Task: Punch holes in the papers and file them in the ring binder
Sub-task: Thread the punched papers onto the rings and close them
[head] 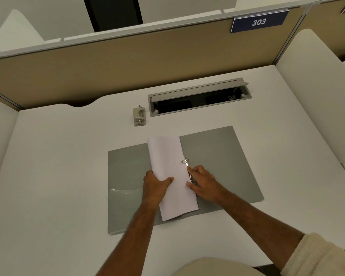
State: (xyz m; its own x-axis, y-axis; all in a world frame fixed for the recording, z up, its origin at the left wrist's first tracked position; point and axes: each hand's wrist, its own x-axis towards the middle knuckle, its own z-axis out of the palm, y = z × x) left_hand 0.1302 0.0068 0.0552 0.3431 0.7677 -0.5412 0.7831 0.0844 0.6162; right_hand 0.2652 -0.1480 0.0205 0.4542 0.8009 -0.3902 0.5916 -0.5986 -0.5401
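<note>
A white desk (68, 156) has an open cable tray (199, 98) set into its far side, backed by a tan partition (127, 62) carrying a blue "303" sign (258, 22).

Both my forearms reached forward and came close together. My left hand (155, 184) gripped the left edge of the papers (168, 172), the thumb lying on top. My right hand (202, 181) rested beside it, palm down, fingers half bent and touching the binder rings (188, 170).
</note>
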